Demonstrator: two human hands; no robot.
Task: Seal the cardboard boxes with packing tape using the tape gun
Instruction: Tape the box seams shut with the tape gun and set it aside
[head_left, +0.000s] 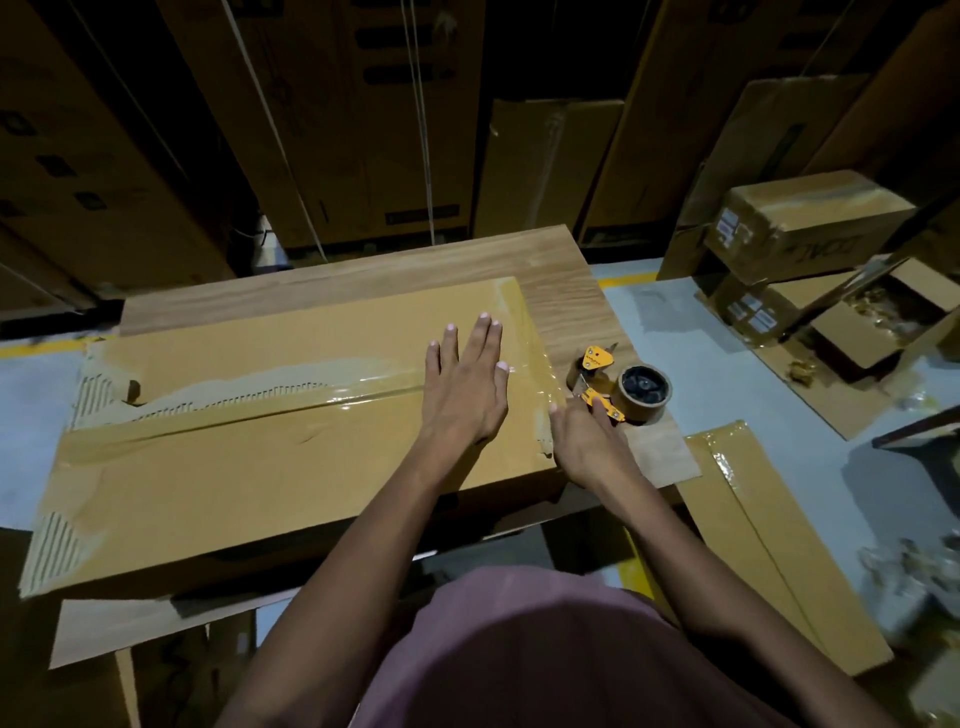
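Observation:
A large flat cardboard box (249, 467) lies across a wooden table (566, 306). Glossy packing tape (363, 389) runs along its centre seam to the right end. My left hand (465, 384) presses flat on the box top by that end, fingers straight. My right hand (584, 441) grips the handle of the orange tape gun (597, 382), which sits just off the box's right edge on the table, its brown tape roll (644, 392) facing up. The box's left end shows torn, ribbed cardboard.
Tall cartons stand in a row behind the table. To the right, taped boxes (805, 223) and an open box (883, 322) are stacked on the grey floor. A flattened carton (779, 545) lies by my right side. More cardboard lies under the table's front edge.

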